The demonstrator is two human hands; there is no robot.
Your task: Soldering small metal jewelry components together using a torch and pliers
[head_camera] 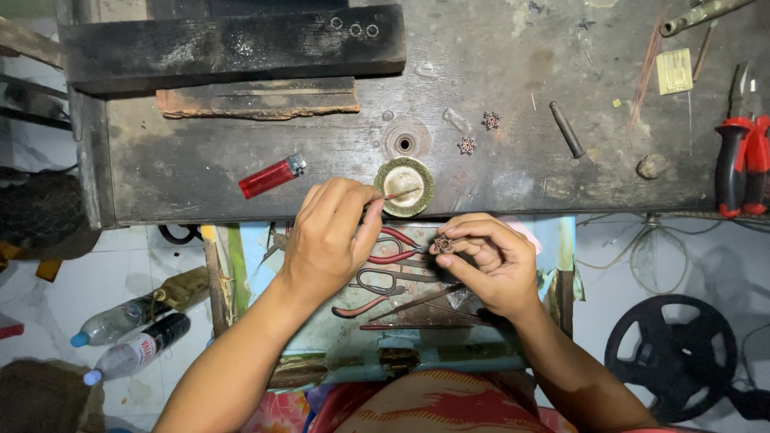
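My left hand (330, 232) pinches a thin stick (399, 193) whose tip rests in a small round shallow dish (405, 186) at the workbench's front edge. My right hand (488, 258) holds a small flower-shaped metal ornament (443, 243) between thumb and fingertips, just below and to the right of the dish. Two similar small ornaments (479, 133) lie on the dark worn workbench (513, 168) behind the dish.
An open drawer (321, 341) under my hands holds red-handled pliers (393, 252), scissors and other tools. A red lighter (272, 176), dark wooden blocks (233, 44), a metal punch (567, 129) and red pliers (742, 164) lie on the bench. Bottles (132, 333) stand on the floor left, a black reel (672, 353) right.
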